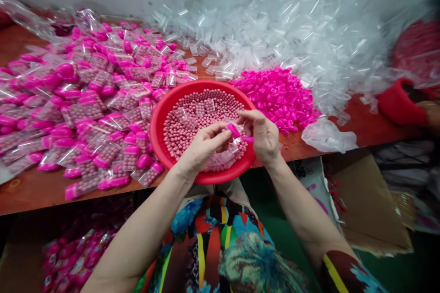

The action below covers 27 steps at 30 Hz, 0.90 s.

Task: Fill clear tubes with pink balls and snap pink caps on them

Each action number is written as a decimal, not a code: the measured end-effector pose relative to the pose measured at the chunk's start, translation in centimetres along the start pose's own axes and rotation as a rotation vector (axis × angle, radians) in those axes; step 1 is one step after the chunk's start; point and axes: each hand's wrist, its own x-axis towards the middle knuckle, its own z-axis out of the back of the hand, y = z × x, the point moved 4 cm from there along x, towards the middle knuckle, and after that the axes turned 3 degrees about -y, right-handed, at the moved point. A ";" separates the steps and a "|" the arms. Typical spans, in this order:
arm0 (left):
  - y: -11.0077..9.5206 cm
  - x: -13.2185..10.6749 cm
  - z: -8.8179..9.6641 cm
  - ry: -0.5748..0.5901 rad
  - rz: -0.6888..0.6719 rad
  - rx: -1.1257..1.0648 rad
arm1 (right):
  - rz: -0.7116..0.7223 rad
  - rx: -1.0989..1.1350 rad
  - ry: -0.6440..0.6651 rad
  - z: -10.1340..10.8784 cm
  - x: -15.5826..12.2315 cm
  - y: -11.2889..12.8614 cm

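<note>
Both hands are over a red bowl (158, 146) of small pink beads (178, 139). My left hand (203, 147) is closed, its thumb and forefinger pinching a bright pink plastic cap (233, 130). Curled close beside it, my right hand (261, 135) has a second pink cap (246, 139) at its fingers; its fingertips are partly hidden. Several clear plastic containers (187, 118) lie on the beads, some with beads in them. Another clear piece (231, 152) shows just under the hands, and I cannot tell whether a hand touches it.
Bead-filled containers with pink caps (99, 100) are heaped left on the red-brown table (20, 199). Loose pink caps (278, 96) and a big heap of clear containers (309, 32) lie right. A co-worker's hand (432, 113) is by another red bowl (398, 103). A cardboard box (367, 206) stands below.
</note>
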 end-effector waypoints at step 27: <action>1.3 0.8 0.8 -0.325 0.121 -0.122 | -0.203 -0.083 0.004 -2.0 2.1 -2.9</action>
